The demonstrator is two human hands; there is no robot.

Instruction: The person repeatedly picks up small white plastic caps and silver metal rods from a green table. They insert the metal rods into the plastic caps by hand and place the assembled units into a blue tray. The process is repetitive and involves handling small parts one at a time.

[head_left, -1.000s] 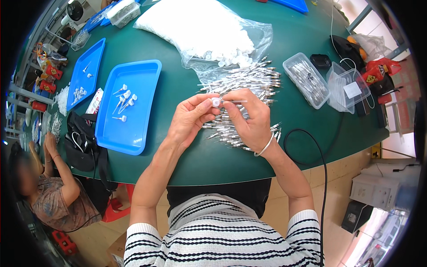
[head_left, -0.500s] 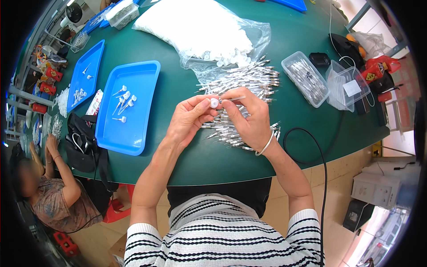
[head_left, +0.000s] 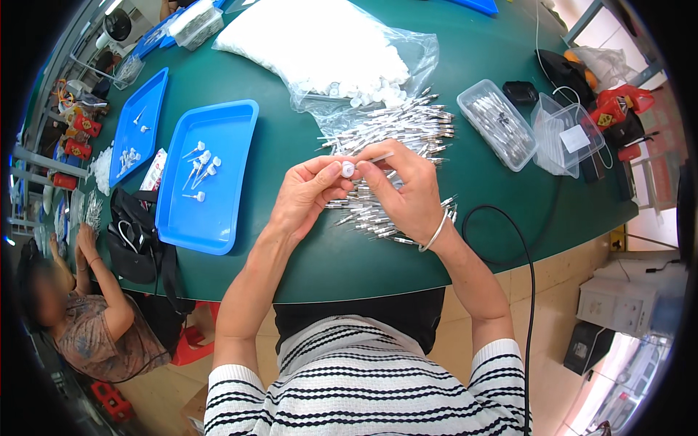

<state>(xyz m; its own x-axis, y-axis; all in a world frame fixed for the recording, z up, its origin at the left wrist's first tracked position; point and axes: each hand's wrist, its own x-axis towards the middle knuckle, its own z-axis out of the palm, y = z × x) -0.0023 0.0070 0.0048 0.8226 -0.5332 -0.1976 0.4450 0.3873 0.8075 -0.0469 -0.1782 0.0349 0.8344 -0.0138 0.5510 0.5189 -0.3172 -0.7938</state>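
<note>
Between my two hands, above the green table, is a small white round plastic cap (head_left: 348,169). My left hand (head_left: 309,190) pinches the cap between thumb and fingers. My right hand (head_left: 402,187) grips a thin metal rod (head_left: 381,156), whose pale end sticks out past the fingers; its inner end meets the cap's side, though fingertips partly cover the joint. Beneath and behind the hands spreads a loose heap of thin metal rods (head_left: 396,131). Beyond it lies a clear bag (head_left: 320,51) of many white caps, open toward me.
A blue tray (head_left: 198,236) with several capped rods stands left of my hands. Further left are another blue tray (head_left: 156,91) and a black bag (head_left: 134,247). On the right sit a clear box (head_left: 498,125) of rods and a black cable (head_left: 527,269). A co-worker (head_left: 94,327) sits at left.
My hands stay nearly in place, and the cap has turned slightly between the fingers. The whole view has shifted a little; the trays and heap look unchanged.
</note>
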